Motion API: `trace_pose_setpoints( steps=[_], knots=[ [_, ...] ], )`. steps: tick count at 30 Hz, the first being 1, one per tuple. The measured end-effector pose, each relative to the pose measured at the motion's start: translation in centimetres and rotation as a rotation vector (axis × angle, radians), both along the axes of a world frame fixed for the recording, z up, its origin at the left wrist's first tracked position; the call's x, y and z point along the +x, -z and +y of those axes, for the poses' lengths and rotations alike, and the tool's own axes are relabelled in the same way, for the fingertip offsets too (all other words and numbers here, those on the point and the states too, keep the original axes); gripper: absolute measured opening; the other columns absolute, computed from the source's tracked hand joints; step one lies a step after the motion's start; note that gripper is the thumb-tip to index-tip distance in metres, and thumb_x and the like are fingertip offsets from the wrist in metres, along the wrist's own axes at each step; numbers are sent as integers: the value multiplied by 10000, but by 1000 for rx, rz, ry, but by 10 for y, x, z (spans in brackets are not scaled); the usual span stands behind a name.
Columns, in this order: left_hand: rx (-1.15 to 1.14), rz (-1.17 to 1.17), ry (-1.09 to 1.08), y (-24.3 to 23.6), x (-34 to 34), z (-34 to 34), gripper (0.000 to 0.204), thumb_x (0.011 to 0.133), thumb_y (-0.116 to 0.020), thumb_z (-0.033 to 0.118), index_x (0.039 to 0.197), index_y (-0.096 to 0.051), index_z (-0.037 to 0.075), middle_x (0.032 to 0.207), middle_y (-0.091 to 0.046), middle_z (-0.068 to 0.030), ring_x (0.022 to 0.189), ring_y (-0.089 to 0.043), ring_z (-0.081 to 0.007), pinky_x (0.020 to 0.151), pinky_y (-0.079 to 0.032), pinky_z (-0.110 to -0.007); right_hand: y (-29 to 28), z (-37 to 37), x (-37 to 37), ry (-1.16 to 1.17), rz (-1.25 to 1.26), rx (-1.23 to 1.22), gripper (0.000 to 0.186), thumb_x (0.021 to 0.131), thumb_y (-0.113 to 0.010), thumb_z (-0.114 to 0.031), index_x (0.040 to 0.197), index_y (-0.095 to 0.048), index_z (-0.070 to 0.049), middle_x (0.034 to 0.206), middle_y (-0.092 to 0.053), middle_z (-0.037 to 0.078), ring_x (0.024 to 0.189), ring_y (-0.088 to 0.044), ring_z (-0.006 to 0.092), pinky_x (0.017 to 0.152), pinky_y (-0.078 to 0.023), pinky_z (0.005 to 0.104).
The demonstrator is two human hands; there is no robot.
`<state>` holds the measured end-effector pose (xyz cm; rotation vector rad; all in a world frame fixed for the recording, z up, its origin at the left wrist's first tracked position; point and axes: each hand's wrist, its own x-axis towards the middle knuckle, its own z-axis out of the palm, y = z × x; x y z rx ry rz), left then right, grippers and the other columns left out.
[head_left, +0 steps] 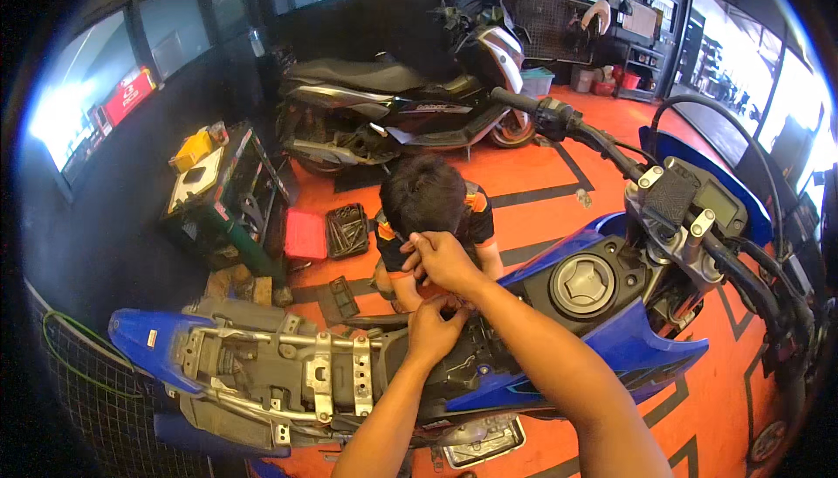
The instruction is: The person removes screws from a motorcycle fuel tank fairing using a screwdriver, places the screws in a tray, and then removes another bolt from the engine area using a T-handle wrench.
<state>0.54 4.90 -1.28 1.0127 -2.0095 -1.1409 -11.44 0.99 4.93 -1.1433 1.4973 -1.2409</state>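
Note:
A blue motorcycle (576, 338) with its seat off stretches across in front of me, its bare metal rear subframe (340, 378) showing at the left. My left hand (435, 330) is low over the middle of the frame, just behind the fuel tank. Its fingers are closed together among dark parts, and what they hold is hidden. Above it, my right hand (441, 258) is raised with thumb and fingers pinched; anything between them is too small to make out. The round silver fuel cap (582, 284) sits to the right of both hands.
A co-worker (426, 203) crouches on the bike's far side, head close to my right hand. Behind are an open tool case (347, 232), a red case lid (305, 234), a tool cart (231, 199) and a parked scooter (393, 103). Handlebars (602, 142) rise at right. A metal tray (484, 441) lies below.

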Motion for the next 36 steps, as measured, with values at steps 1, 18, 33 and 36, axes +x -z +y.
trace_pose_setpoints(
  steps=[1, 18, 33, 36],
  knots=[
    [-21, 56, 22, 1, -3, -1, 245, 820, -761, 233, 945, -739, 24, 917, -731, -130, 843, -705, -297, 792, -525, -384, 0, 0, -6, -44, -97, 53, 408, 1075, -456, -358, 1080, -638, 8, 815, -697, 94, 622, -630, 144, 557, -529, 343],
    [60, -38, -36, -7, -1, 0, 311, 846, -795, 322, 839, -746, 15, 807, -722, -143, 742, -691, -274, 731, -513, -392, -11, 14, -16, 38, 194, 175, 220, 854, -804, -102, 838, -647, 50, 711, -690, 101, 626, -684, 157, 551, -543, 291],
    [-8, -131, 2, -7, -9, 1, 205, 861, -744, 260, 917, -693, 70, 937, -706, -92, 977, -642, -315, 872, -413, -512, -2, 14, -2, 181, 469, -76, 244, 942, -670, -214, 952, -693, 29, 741, -712, 185, 679, -719, 303, 667, -543, 394],
    [-118, -188, -62, -8, -7, 6, 206, 867, -727, 235, 997, -677, 82, 925, -707, -76, 988, -644, -300, 900, -397, -504, -7, 11, 4, 133, 375, -96, 292, 991, -624, -268, 1034, -649, 19, 756, -702, 138, 613, -675, 207, 557, -525, 322]
  ],
)
